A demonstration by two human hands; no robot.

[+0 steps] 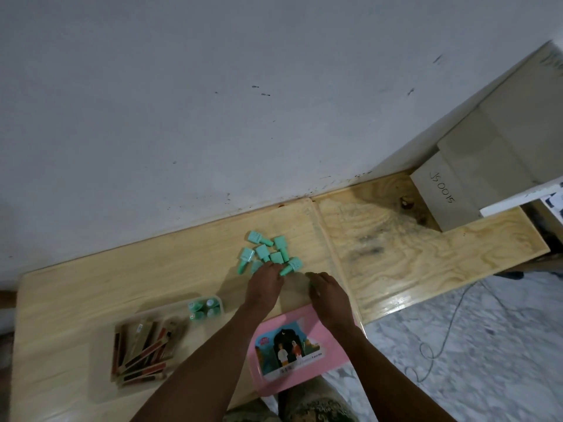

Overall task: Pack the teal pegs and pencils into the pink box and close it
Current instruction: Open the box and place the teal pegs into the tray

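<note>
Packing is partly done, by the look of it. The pencils point(141, 351) already lie in the long compartment of the pale open box tray point(103, 388) at your left, and a few packed pegs point(202, 309) stand in its small corner compartment. Seven or so loose teal pegs point(268, 254) still lie in a heap mid-table, well apart from the tray.

Your left hand point(265, 281) is on the near edge of that heap, its grip curled round one or two pegs. Your right hand point(329, 295) rests just beside it on the table point(396, 269), loosely curled, with nothing showing in its grip.

The pink lid point(323, 345) lies under your right wrist, overhanging the table's near edge, so closing is still to come. Cardboard boxes point(457, 193) sit in the far right corner, clear of your path.
</note>
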